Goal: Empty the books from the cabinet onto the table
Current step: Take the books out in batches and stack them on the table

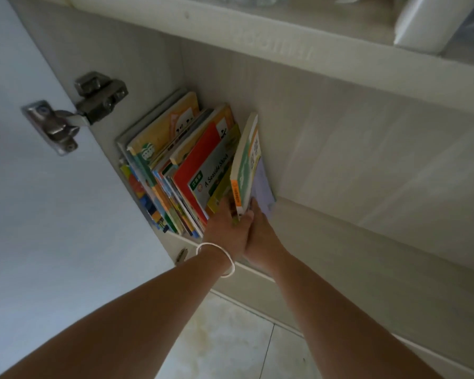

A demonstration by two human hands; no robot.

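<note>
A row of colourful children's books (175, 170) leans against the left wall of the open cabinet (340, 165). The rightmost one, a green and white book (246, 162), stands a little apart from the rest. My left hand (225, 233), with a white bangle on the wrist, has its thumb on the near edge of that book and its fingers between it and the row. My right hand (260, 233) lies against the book's right side, fingers reaching in beside a pale purple sheet (263, 187). The fingertips of both hands are hidden.
The cabinet door (39, 187) stands open at the left, with a metal hinge (74, 110). A shelf board (257, 34) above carries a white container (430, 20). The cabinet shelf to the right of the books is bare. Pale floor tiles (230, 337) lie below.
</note>
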